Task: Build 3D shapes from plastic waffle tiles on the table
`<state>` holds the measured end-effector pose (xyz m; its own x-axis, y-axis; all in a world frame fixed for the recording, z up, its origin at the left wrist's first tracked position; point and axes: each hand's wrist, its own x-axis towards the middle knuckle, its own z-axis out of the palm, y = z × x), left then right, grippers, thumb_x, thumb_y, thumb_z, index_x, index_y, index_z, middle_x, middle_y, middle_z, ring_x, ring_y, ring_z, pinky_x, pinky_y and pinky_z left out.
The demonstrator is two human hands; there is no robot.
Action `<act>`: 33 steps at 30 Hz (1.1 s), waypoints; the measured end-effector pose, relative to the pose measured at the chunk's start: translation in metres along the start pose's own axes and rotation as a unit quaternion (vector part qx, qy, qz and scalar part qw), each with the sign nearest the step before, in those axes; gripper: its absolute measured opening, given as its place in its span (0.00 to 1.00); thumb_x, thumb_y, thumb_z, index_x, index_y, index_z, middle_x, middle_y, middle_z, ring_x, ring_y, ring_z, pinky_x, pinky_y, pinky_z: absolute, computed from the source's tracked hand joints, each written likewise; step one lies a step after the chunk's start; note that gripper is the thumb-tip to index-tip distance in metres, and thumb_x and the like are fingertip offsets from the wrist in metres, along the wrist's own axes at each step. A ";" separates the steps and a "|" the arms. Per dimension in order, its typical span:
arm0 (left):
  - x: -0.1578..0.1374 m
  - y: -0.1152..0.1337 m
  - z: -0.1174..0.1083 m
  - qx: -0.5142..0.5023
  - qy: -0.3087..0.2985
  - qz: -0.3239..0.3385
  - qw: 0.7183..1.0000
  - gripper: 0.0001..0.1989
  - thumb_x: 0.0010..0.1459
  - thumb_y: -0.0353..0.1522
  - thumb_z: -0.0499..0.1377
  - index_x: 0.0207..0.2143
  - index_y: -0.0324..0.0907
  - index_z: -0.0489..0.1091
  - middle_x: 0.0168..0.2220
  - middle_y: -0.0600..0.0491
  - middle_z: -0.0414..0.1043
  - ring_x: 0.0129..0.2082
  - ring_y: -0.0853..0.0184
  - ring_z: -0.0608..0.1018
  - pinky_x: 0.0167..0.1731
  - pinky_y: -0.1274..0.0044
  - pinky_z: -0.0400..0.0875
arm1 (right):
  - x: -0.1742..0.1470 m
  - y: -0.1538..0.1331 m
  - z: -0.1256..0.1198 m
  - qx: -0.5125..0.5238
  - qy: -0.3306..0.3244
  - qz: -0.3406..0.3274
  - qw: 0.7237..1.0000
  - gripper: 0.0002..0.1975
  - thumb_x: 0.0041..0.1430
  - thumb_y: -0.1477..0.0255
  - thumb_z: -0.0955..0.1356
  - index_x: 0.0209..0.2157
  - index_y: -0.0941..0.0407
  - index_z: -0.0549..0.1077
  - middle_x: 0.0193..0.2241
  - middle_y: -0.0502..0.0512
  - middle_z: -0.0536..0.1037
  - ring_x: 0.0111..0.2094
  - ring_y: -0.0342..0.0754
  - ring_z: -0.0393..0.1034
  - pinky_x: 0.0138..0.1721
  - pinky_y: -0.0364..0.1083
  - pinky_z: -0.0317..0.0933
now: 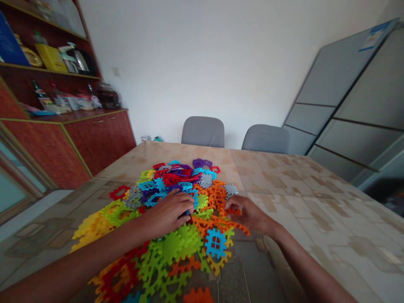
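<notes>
A heap of colourful plastic interlocking building pieces with toothed edges lies on the table. My left hand [178, 208] rests over the heap's middle, fingers bent and thumb apart, beside a lime-green piece [202, 202]. What is under its palm is hidden. At the heap's right side, my right hand [248, 214] curls its fingers and thumb around an orange interlocking piece [234, 210]. More orange pieces [216, 194] lie just left of it. Closer to me are a blue window-shaped piece [215, 243] and several green pieces [172, 246]. Yellow pieces [96, 227] spread out to the left.
A patterned cloth covers the table [284, 189]. Two grey chairs [203, 131] stand at its far edge, before a white wall. On the left is a wooden cabinet [101, 143] with bottles and containers; on the right, a tall grey cabinet [318, 84].
</notes>
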<state>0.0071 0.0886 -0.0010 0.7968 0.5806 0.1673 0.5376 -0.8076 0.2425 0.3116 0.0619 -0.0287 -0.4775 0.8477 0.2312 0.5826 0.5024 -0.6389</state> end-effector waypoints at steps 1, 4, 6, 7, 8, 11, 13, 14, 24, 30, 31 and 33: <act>0.004 0.001 0.000 -0.001 0.003 0.005 1.000 0.08 0.60 0.24 0.64 0.39 0.44 0.72 0.48 0.50 0.75 0.51 0.57 0.75 0.58 0.63 0.58 | 0.001 0.000 0.000 -0.007 0.007 0.004 1.000 0.04 0.55 0.77 0.69 0.33 0.55 0.74 0.32 0.53 0.77 0.34 0.47 0.71 0.36 0.45 0.63; 0.012 0.007 -0.002 -0.010 -0.002 0.030 0.999 0.14 0.60 0.26 0.64 0.48 0.44 0.72 0.52 0.49 0.75 0.55 0.56 0.73 0.59 0.64 0.58 | 0.003 -0.008 0.002 -0.030 0.028 0.002 0.999 0.05 0.57 0.78 0.68 0.35 0.56 0.74 0.35 0.56 0.77 0.38 0.50 0.70 0.41 0.49 0.63; 0.009 0.013 -0.005 -0.022 -0.018 0.054 0.998 0.16 0.58 0.31 0.68 0.48 0.46 0.72 0.54 0.50 0.74 0.57 0.56 0.72 0.59 0.66 0.60 | 0.002 -0.018 0.004 -0.035 0.029 -0.015 0.999 0.05 0.60 0.75 0.69 0.39 0.55 0.74 0.39 0.58 0.77 0.42 0.52 0.70 0.46 0.51 0.62; 0.005 0.016 -0.006 -0.027 -0.032 0.065 0.997 0.18 0.55 0.34 0.70 0.48 0.47 0.72 0.56 0.50 0.73 0.58 0.56 0.71 0.60 0.66 0.60 | 0.002 -0.024 0.007 -0.035 0.021 -0.032 0.999 0.07 0.60 0.72 0.70 0.41 0.55 0.73 0.42 0.58 0.77 0.44 0.52 0.70 0.48 0.51 0.61; 0.000 0.018 -0.006 -0.031 -0.049 0.074 0.996 0.21 0.52 0.37 0.72 0.47 0.47 0.73 0.58 0.50 0.71 0.60 0.54 0.70 0.61 0.64 0.59 | 0.001 -0.029 0.009 -0.037 0.007 -0.050 0.998 0.10 0.60 0.69 0.71 0.44 0.55 0.73 0.44 0.59 0.77 0.46 0.53 0.69 0.50 0.52 0.61; -0.019 0.021 -0.009 -0.016 -0.089 0.066 0.994 0.25 0.46 0.38 0.74 0.46 0.45 0.72 0.63 0.46 0.65 0.64 0.48 0.64 0.64 0.56 0.53 | 0.000 -0.036 0.018 -0.065 -0.037 -0.083 0.994 0.20 0.54 0.66 0.76 0.48 0.55 0.73 0.50 0.61 0.75 0.52 0.56 0.67 0.54 0.54 0.60; -0.032 0.019 -0.010 0.004 -0.097 0.042 0.994 0.26 0.48 0.34 0.73 0.49 0.43 0.69 0.65 0.43 0.62 0.66 0.48 0.61 0.66 0.53 0.49 | 0.001 -0.034 0.023 -0.082 -0.046 -0.078 0.993 0.19 0.53 0.68 0.77 0.46 0.54 0.74 0.50 0.60 0.76 0.52 0.57 0.68 0.54 0.55 0.59; -0.037 0.017 -0.011 0.011 -0.096 0.030 0.995 0.26 0.49 0.33 0.72 0.50 0.43 0.68 0.65 0.42 0.61 0.67 0.48 0.60 0.66 0.53 0.48 | 0.002 -0.032 0.025 -0.082 -0.043 -0.077 0.993 0.17 0.54 0.69 0.76 0.45 0.54 0.74 0.48 0.59 0.76 0.51 0.56 0.68 0.54 0.54 0.60; -0.068 -0.004 -0.020 -0.010 -0.030 -0.021 0.999 0.20 0.56 0.30 0.64 0.51 0.48 0.66 0.64 0.49 0.63 0.65 0.53 0.63 0.64 0.61 0.56 | 0.002 -0.032 0.005 -0.017 -0.073 -0.091 0.993 0.10 0.60 0.68 0.73 0.42 0.54 0.74 0.44 0.56 0.78 0.47 0.51 0.71 0.50 0.50 0.62; -0.067 -0.016 -0.019 -0.020 0.016 -0.033 0.999 0.15 0.61 0.37 0.62 0.50 0.49 0.69 0.60 0.50 0.67 0.60 0.56 0.69 0.58 0.69 0.64 | 0.017 -0.031 0.010 -0.035 0.004 -0.042 0.998 0.09 0.63 0.79 0.65 0.41 0.56 0.75 0.39 0.58 0.80 0.41 0.51 0.72 0.45 0.50 0.63; -0.065 -0.015 -0.019 -0.019 0.004 -0.022 1.000 0.17 0.61 0.39 0.63 0.52 0.49 0.68 0.61 0.51 0.67 0.61 0.55 0.68 0.59 0.69 0.63 | 0.020 -0.029 0.013 -0.041 0.005 -0.042 0.998 0.11 0.61 0.82 0.64 0.41 0.57 0.75 0.39 0.59 0.80 0.42 0.52 0.72 0.46 0.50 0.63; -0.058 -0.012 -0.018 -0.016 -0.008 -0.004 1.000 0.18 0.63 0.39 0.62 0.55 0.51 0.68 0.62 0.51 0.66 0.62 0.55 0.67 0.62 0.67 0.59 | 0.027 -0.028 0.019 -0.042 -0.010 -0.052 0.998 0.16 0.56 0.86 0.63 0.41 0.57 0.76 0.39 0.58 0.80 0.43 0.52 0.73 0.47 0.50 0.63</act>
<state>-0.0505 0.0671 0.0038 0.7966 0.5856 0.1500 0.5357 -0.7988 0.2737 0.2695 0.0678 -0.0183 -0.5512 0.7867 0.2780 0.5818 0.6012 -0.5478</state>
